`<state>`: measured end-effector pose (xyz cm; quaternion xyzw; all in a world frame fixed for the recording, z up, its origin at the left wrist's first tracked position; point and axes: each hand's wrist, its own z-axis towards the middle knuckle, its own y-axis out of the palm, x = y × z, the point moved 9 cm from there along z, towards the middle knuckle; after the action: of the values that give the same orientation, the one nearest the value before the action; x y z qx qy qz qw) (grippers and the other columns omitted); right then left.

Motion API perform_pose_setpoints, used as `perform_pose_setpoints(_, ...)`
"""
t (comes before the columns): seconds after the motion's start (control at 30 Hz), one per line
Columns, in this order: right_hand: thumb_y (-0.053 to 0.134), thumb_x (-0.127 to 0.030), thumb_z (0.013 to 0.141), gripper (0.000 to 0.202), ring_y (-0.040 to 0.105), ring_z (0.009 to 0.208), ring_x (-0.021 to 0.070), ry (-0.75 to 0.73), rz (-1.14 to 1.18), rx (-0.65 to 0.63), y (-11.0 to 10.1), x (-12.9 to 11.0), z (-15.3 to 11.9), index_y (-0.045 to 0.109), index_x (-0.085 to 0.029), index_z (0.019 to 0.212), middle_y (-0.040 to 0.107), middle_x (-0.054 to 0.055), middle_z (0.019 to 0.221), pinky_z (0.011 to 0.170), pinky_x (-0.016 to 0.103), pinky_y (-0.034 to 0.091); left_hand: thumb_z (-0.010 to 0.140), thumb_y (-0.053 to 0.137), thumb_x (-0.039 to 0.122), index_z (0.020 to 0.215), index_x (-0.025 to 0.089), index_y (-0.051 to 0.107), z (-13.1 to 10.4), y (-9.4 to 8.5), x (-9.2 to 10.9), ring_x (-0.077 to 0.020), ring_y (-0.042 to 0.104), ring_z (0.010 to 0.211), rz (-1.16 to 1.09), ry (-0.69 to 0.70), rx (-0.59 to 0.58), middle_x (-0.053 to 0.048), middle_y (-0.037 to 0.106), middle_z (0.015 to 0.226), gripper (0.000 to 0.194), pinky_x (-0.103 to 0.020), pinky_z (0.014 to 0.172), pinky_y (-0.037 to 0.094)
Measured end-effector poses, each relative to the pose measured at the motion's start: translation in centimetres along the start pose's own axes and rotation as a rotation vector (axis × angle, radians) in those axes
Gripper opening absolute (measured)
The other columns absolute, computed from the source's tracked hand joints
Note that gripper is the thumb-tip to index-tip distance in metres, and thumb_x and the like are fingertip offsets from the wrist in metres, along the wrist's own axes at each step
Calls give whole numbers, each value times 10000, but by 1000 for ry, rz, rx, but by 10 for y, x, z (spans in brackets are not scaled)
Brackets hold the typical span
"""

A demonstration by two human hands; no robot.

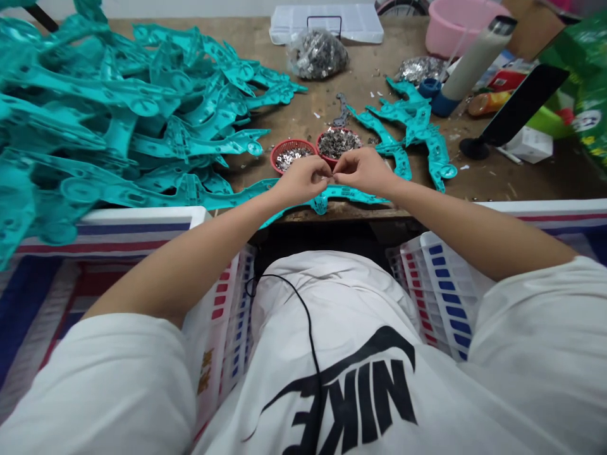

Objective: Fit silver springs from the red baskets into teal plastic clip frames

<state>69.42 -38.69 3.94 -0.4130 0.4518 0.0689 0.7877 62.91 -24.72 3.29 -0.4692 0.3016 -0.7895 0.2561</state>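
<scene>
My left hand (304,179) and my right hand (364,170) meet over the table's front edge, fingertips pinched close together. Whatever lies between the fingertips is too small to name. Just below them a long teal plastic part (320,200) lies along the edge. Behind the hands stand two red baskets of small metal pieces: the left basket (274,156) holds shiny clips, and the right basket (318,150) is heaped with similar pieces. My right wrist is near several teal parts (417,126) lying on the right.
A big pile of teal parts (118,107) covers the left side. At the back are a bag of metal pieces (318,55) and a clear plastic case (327,22). A bottle (477,66), a phone on a stand (524,104) and a pink tub (462,25) stand right. White crates (441,291) flank my body.
</scene>
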Motion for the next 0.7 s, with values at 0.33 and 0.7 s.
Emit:
perform_pose_setpoints(0.33,865,-403,941,186,743,877,215,-84,14,-64,1,-1,0,832,-221,962,804,21,884,823,338,589,992,731,242,972,205,806,0,-3,9,-217,732,880,38,46,38,-66,815,971,86,-337,842,535)
perform_pose_setpoints(0.7,768,-328,919,164,742,891,244,-172,-247,-172,-9,-10,3,885,-221,959,848,61,928,888,368,559,990,819,347,1333,194,906,-17,42,-10,-362,791,1427,290,8,-465,-160,807,1590,386,-449,1281,609)
